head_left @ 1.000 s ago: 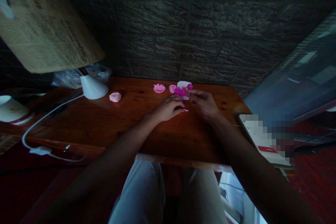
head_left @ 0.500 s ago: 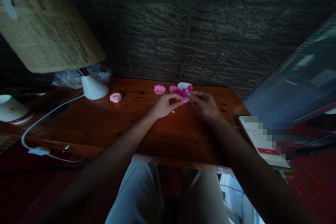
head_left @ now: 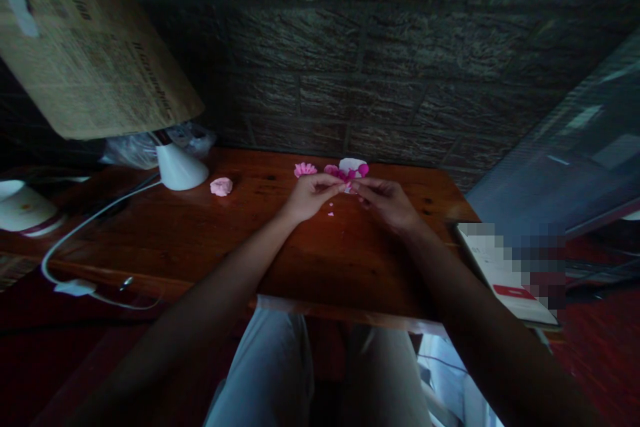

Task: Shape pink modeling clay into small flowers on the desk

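Note:
Over the far middle of the wooden table, my left hand point(head_left: 310, 197) and my right hand point(head_left: 387, 200) meet at the fingertips. Both pinch a small pink piece point(head_left: 349, 185), mostly covered by the fingers. Just behind them lie magenta pieces point(head_left: 363, 170) and a white sheet point(head_left: 353, 164), partly hidden by my hands. A pink flower shape with petals point(head_left: 305, 169) sits behind my left hand. Two tiny pink crumbs point(head_left: 331, 213) are on the wood below the fingers. Farther left rests a pale pink, clay-like lump point(head_left: 221, 187).
A lamp with a newsprint shade point(head_left: 110, 60) and white base point(head_left: 181, 168) stands on the left, its white cable point(head_left: 60, 247) hanging over the edge. Beyond it is a white cup point(head_left: 25, 207). A tablet-like object point(head_left: 505, 280) lies at the table's right edge. A dark brick wall point(head_left: 400, 47) rises behind.
My hands have come closer together, fingertips now meeting around the small pink piece. The magenta pieces behind are more covered by my fingers.

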Tool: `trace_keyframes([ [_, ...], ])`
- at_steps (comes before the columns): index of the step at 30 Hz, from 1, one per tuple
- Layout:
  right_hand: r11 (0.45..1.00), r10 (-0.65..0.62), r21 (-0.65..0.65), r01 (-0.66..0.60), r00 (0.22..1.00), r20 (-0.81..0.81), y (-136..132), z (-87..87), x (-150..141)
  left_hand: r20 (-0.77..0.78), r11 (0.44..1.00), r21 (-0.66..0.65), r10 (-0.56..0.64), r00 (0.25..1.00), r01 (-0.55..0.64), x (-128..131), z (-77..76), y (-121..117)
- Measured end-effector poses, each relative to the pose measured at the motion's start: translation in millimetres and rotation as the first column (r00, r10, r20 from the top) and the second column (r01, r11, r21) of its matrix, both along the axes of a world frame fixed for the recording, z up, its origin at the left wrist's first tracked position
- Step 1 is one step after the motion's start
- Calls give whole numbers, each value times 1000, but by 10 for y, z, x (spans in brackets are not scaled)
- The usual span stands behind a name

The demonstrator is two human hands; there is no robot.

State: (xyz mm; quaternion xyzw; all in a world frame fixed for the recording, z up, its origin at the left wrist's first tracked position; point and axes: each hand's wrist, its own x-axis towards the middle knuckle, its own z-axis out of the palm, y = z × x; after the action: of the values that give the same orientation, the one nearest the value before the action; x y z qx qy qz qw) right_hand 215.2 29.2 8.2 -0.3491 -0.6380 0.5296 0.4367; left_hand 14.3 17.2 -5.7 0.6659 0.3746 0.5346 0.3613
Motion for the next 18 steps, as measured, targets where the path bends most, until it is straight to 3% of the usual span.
trace_keyframes([
  [9, 998, 53, 28, -54, 998, 23, -29, 30, 1, -47, 994, -106, -35, 998, 29, -9, 48, -30],
  [18, 998, 51, 48, -52, 999, 14, -10, -10, -1, 56, 959, -247, -128, 990, 138, -22, 25, -14],
])
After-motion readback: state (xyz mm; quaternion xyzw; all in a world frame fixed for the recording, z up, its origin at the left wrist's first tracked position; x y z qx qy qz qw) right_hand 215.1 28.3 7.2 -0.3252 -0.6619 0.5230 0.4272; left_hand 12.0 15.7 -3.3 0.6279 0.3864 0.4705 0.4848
